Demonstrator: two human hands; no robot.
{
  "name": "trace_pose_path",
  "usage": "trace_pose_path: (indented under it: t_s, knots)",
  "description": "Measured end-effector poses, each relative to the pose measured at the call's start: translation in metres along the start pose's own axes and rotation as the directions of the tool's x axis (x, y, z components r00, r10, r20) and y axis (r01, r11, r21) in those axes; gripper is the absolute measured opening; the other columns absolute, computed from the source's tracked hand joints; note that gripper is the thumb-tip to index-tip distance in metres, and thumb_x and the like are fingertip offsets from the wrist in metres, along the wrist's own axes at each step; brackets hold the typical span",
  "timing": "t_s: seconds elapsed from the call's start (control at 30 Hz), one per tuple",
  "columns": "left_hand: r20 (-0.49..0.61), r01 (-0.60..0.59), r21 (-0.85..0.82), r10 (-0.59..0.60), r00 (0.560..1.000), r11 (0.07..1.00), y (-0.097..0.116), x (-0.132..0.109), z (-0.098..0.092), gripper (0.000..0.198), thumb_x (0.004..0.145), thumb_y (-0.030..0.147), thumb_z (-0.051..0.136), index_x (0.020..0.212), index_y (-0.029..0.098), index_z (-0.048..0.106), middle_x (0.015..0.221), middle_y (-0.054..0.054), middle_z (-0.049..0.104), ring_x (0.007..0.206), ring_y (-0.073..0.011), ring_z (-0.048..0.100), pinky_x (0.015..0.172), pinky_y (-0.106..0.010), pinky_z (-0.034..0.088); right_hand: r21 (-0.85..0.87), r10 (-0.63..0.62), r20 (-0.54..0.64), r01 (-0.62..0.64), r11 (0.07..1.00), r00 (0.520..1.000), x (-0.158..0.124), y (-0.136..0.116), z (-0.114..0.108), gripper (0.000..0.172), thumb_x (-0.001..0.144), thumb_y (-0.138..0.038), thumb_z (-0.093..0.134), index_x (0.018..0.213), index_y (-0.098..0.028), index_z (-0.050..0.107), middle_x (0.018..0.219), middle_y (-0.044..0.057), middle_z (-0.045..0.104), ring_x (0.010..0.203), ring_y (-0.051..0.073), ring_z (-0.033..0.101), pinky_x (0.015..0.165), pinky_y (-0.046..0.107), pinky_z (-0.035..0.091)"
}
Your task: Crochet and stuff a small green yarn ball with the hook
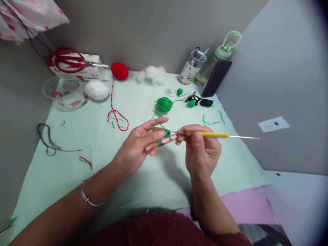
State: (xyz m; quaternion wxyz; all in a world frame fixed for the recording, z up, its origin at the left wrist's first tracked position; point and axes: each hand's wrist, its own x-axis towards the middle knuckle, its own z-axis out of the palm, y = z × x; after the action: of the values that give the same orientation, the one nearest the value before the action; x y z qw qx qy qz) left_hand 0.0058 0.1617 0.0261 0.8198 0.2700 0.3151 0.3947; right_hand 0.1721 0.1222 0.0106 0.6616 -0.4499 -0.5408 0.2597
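Observation:
My left hand [139, 141] pinches a small green crocheted piece [167, 133], with green yarn running over its raised index finger. My right hand [201, 147] grips a crochet hook with a yellow handle [207, 134]; the hook's thin metal end reaches the green piece. Just below that piece, an orange-handled tool [169, 139], apparently small snips, shows between the hands, partly hidden by the left fingers. Beyond the hands lies a green yarn ball [164, 104].
At the back left, red scissors [69, 60] rest on a box near a red yarn ball [119, 71] and white yarn ball [96, 90]. White stuffing [152, 76] lies at the back. A pen jar [191, 70], bottle [205, 70] and phone [216, 78] stand at the back right.

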Motion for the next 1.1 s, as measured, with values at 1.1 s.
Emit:
trace_pose_path:
  t_s: [1.1]
  knots:
    - [-0.049, -0.118, 0.135, 0.125, 0.991, 0.984, -0.001, 0.000, 0.003, 0.037, 0.073, 0.019, 0.094, 0.109, 0.020, 0.083, 0.083, 0.002, 0.068, 0.073, -0.0114, 0.067, 0.071, -0.025, 0.056, 0.119, 0.073, 0.035, -0.077, 0.990, 0.997, 0.000, -0.004, -0.002, 0.017, 0.107, -0.030, 0.060, 0.105, -0.024, 0.077, 0.098, 0.003, 0.082, 0.076, 0.016, 0.078, 0.069, 0.033, 0.068]
